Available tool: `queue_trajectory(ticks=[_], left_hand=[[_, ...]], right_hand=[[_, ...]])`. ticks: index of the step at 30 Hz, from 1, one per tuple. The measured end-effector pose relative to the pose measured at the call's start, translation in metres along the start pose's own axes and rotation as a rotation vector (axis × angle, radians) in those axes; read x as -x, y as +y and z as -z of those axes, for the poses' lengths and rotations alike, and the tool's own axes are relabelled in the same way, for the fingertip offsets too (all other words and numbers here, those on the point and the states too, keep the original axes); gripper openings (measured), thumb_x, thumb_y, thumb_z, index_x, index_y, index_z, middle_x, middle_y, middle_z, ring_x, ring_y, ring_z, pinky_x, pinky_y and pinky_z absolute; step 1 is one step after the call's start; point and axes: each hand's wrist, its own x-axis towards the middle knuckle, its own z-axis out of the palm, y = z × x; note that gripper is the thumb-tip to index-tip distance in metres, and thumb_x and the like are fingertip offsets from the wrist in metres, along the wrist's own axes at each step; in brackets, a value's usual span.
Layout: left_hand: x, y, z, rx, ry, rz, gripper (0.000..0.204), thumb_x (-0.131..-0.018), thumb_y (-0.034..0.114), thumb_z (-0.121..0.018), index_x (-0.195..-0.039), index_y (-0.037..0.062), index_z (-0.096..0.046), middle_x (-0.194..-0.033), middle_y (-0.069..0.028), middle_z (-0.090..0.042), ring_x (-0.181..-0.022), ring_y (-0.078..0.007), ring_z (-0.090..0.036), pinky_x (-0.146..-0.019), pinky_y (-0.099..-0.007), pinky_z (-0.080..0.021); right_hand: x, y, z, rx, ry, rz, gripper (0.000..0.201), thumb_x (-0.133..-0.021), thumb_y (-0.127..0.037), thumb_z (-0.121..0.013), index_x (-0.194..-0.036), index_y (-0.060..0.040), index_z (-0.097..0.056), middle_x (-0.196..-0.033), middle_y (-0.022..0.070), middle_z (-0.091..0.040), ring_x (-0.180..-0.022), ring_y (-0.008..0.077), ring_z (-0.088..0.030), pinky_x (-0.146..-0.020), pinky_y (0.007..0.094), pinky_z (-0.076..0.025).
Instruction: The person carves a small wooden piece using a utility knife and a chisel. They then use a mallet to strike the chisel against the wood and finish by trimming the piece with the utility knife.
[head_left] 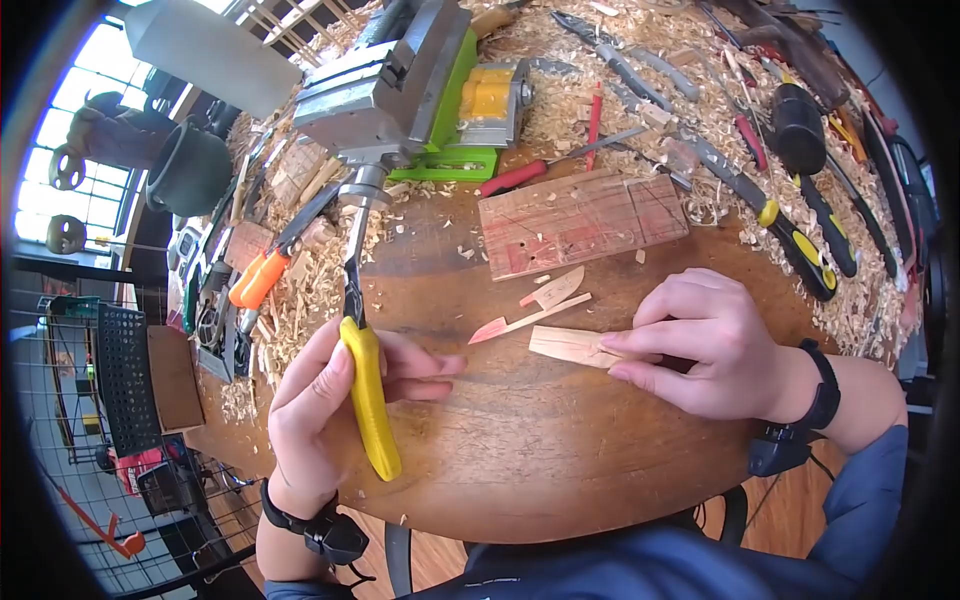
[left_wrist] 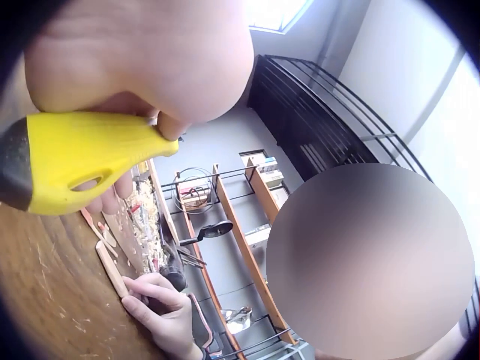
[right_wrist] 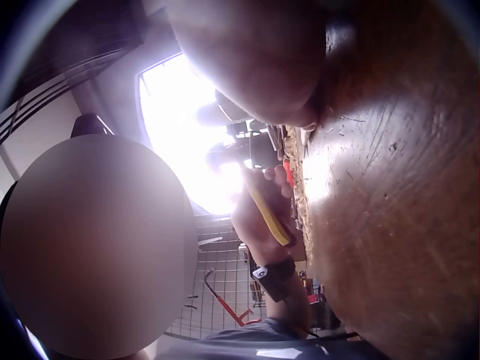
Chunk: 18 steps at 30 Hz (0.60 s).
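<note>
My left hand [head_left: 315, 410] holds a tool by its yellow handle [head_left: 370, 405], the thumb against it and other fingers extended behind; its dark metal end points up toward the vise. The left wrist view shows the yellow handle [left_wrist: 90, 154] large under the palm. My right hand [head_left: 705, 345] pinches one end of a flat, pale wooden piece [head_left: 565, 344] between thumb and fingers, just over the table. Two small carved pieces lie near its other end: a thin one with a red tip [head_left: 490, 330] and a short pointed one [head_left: 562, 288].
A reddish wooden block [head_left: 580, 225] lies beyond the small pieces. Behind it stand a vise [head_left: 365, 105] with a green base and a red-handled tool [head_left: 515, 177]. Wood shavings and several hand tools spread along the back and right; orange-handled pliers [head_left: 262, 278] lie at left.
</note>
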Motion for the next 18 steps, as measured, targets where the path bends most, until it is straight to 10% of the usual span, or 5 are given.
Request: queue_trajectory(ticks=[13,18], left_hand=[[0.004,-0.003,0.01,-0.061,0.052,-0.102,0.027,-0.114,0.018,-0.046,-0.122,-0.0058,-0.055,-0.127,-0.0322,-0.071,-0.131,-0.0428,-0.067,-0.105,-0.0495,-0.058],[0.016,0.003,-0.004,-0.746,0.042,-0.281,0.022,-0.103,0.01,-0.067,-0.119,-0.0057,-0.065,-0.117,-0.0224,-0.075,-0.099,-0.0305,-0.077,-0.08,-0.036,-0.062]], right_hand=[[0.0,0.0,0.0,-0.016,-0.005,-0.019,0.017,-0.081,-0.016,-0.088,-0.097,-0.0101,-0.084,-0.085,0.0031,-0.068,-0.072,0.023,-0.066,-0.067,0.0377,-0.053],[0.002,0.0,0.001,-0.008,-0.025,-0.048,0.017,-0.082,-0.017,-0.087,-0.097,-0.0102,-0.084,-0.088,0.0028,-0.069,-0.075,0.0232,-0.067,-0.071,0.038,-0.054]])
